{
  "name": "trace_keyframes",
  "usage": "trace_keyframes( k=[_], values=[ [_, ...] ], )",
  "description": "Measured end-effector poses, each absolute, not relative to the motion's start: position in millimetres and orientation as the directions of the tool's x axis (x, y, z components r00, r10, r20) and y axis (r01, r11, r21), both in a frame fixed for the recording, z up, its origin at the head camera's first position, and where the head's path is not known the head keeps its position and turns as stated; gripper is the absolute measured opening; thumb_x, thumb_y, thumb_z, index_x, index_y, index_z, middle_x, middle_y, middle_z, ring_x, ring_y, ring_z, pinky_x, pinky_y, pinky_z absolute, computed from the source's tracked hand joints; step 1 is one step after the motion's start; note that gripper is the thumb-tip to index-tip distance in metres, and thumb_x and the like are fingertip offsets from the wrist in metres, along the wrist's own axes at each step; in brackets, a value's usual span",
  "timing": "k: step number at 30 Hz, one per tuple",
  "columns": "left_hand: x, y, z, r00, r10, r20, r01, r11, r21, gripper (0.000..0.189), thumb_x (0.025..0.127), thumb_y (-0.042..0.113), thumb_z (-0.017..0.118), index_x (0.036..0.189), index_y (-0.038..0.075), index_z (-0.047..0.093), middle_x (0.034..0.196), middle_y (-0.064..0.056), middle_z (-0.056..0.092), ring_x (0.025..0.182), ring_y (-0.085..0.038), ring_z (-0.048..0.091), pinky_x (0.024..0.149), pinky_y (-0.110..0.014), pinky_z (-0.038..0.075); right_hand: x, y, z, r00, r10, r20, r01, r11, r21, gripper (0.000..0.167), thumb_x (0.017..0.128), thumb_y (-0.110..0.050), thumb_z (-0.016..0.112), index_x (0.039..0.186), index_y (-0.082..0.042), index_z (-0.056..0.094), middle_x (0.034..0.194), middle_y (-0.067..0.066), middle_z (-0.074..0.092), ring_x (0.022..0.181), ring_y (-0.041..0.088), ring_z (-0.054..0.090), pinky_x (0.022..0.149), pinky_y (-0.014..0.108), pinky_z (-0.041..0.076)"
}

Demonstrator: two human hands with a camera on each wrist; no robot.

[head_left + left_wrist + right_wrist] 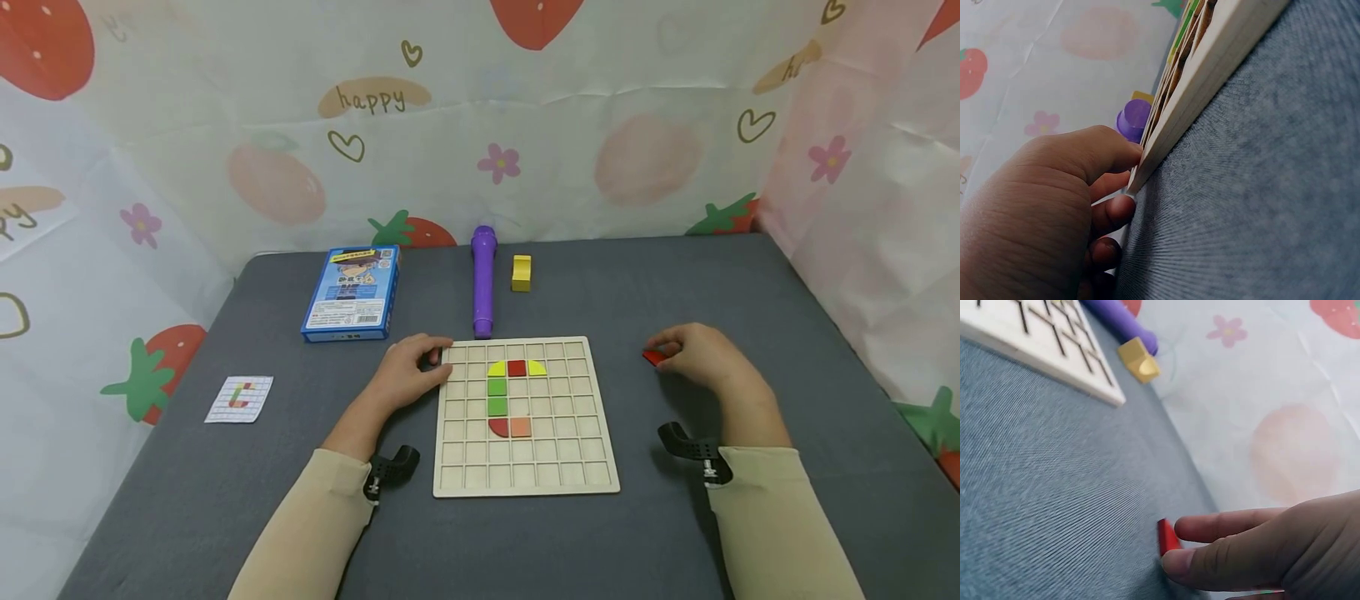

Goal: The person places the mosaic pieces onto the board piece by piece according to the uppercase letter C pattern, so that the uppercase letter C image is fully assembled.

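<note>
A pale wooden grid board [555, 475] lies on the table with coloured pieces in its cells: yellow quarter-rounds, a red square [517, 368], green squares, a red quarter-round [498, 427] and an orange square [521, 427]. My left hand [408, 371] holds the board's far left corner between thumb and index finger, the other fingers curled beside it. Off to the board's right, my right hand [697, 358] pinches a small red block [1168, 537] between thumb and index finger, low over the table. Part of this block is covered by the thumb.
On the left lies a small pattern card [239, 400]. Behind it stands a blue box [351, 293]. A purple tube [483, 283] and a yellow block [521, 273] are beyond the board. A printed cloth [555, 150] hangs along the table's far edge.
</note>
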State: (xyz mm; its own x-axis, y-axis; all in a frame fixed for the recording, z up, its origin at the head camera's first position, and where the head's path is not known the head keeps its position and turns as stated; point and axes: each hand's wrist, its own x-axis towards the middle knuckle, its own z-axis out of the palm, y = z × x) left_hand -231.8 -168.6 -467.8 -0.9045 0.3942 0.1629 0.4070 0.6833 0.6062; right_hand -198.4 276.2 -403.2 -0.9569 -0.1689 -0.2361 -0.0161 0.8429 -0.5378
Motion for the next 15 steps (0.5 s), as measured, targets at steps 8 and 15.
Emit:
trace_keyframes(
  k=[8, 15],
  values=[
    [-231.3, -167.8, -465.7, -0.905, 0.395, 0.160, 0.405, 0.683, 0.608, 0.035, 0.095, 0.023, 0.072, 0.128, 0.009, 0.071, 0.090, -0.002, 0.056, 0.086, -0.023, 0.047, 0.084, -0.043, 0.029, -198.3, 274.0, -408.0, -0.966, -0.147, -0.215, -0.012, 0.850, -0.527, 0.031, 0.097, -0.011, 0.069, 0.125, 0.002, 0.071, 0.120, 0.028, 0.067, 0.109, 0.042, 0.062, 0.091, 0.057, 0.047],
    [-230.8, -168.3, -466.4, -0.904, 0.395, 0.161, 0.406, 0.678, 0.613, 0.035, 0.095, 0.022, 0.072, 0.128, 0.009, 0.071, 0.090, -0.002, 0.055, 0.085, -0.023, 0.047, 0.084, -0.042, 0.029, -199.3, 269.8, -409.2, -0.972, -0.136, -0.192, -0.029, 0.879, -0.475, 0.030, 0.107, -0.014, 0.054, 0.122, 0.005, 0.070, 0.120, 0.027, 0.066, 0.097, 0.035, 0.060, 0.086, 0.053, 0.047]
  ],
)
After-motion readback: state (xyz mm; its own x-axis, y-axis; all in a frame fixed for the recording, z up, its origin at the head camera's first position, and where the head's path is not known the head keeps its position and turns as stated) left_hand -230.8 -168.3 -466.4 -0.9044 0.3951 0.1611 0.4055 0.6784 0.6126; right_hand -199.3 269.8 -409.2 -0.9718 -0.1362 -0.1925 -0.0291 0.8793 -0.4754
